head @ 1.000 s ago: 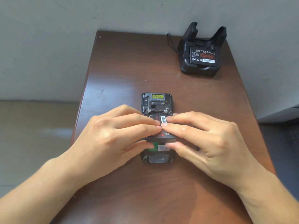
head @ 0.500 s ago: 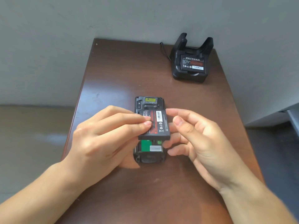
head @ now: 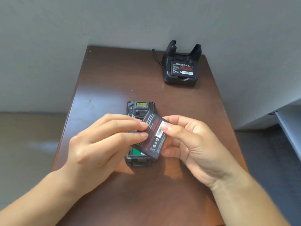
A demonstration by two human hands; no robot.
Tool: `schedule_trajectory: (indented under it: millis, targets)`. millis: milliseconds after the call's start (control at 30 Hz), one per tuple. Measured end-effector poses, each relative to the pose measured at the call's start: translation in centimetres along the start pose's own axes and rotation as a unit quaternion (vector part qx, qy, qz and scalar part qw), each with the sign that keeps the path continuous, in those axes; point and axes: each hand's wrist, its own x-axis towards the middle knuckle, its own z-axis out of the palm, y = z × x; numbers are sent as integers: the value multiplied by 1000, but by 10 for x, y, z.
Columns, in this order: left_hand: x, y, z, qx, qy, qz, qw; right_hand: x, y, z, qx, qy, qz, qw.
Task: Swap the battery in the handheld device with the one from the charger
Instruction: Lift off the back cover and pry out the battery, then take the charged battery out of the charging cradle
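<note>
The black handheld device (head: pixel 140 107) lies back-up in the middle of the brown table (head: pixel 114 82), its battery bay uncovered and showing green inside. Above it, a black battery with red print (head: pixel 154 137) is lifted clear and tilted. My left hand (head: pixel 101 144) pinches its left edge with the fingertips. My right hand (head: pixel 192 144) grips its right side, thumb on the white barcode label. A second battery (head: pixel 183 69) sits in the black charger cradle (head: pixel 179 80) at the table's far right corner.
A black cable (head: pixel 156 56) runs from the charger toward the grey wall behind. The table's left edge drops to a tan floor. A grey slanted surface (head: pixel 286 121) stands to the right of the table.
The battery has come up out of the device's bay, rising and turning clockwise. My right hand, briefly off it, now grips its right side while the left keeps its hold.
</note>
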Motion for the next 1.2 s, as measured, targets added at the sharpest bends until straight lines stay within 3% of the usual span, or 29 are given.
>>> schedule_trajectory:
  millis: [67,133,167,200,267,367,467,600,700,767,833,900,1000,1200]
  targets:
    - [20,15,8,-178,78,-26,981,0,-3,0,8,5,-8,1000]
    - [25,23,10,-340,163,-60,924,0,-8,-2,27,22,-36,999]
    - [31,16,13,-347,192,-36,917,1,-9,-3,35,35,-51,997]
    - [37,17,12,-364,164,-47,916,3,-12,-6,40,51,-67,996]
    - [52,17,15,-285,108,-35,952,6,-18,-13,43,84,-90,991]
    - [77,25,24,-59,86,43,994,7,-26,-28,49,119,-106,986]
    - [107,35,38,103,93,75,988,7,-29,-50,56,150,-105,982]
    - [138,43,51,230,53,97,967,9,-26,-76,64,176,-109,976]
    - [154,47,58,252,16,85,964,15,-24,-88,18,203,-117,972]
    - [160,45,62,240,-7,64,969,21,-19,-97,-106,228,-131,959]
    - [162,41,64,232,-30,44,971,27,-14,-106,-285,248,-148,914]
    - [161,36,66,231,-51,25,971,27,-11,-112,-397,238,-156,873]
    - [158,30,66,232,-64,1,971,26,-8,-113,-458,212,-171,846]
    - [160,26,65,232,-65,-9,970,29,-5,-110,-480,221,-188,828]
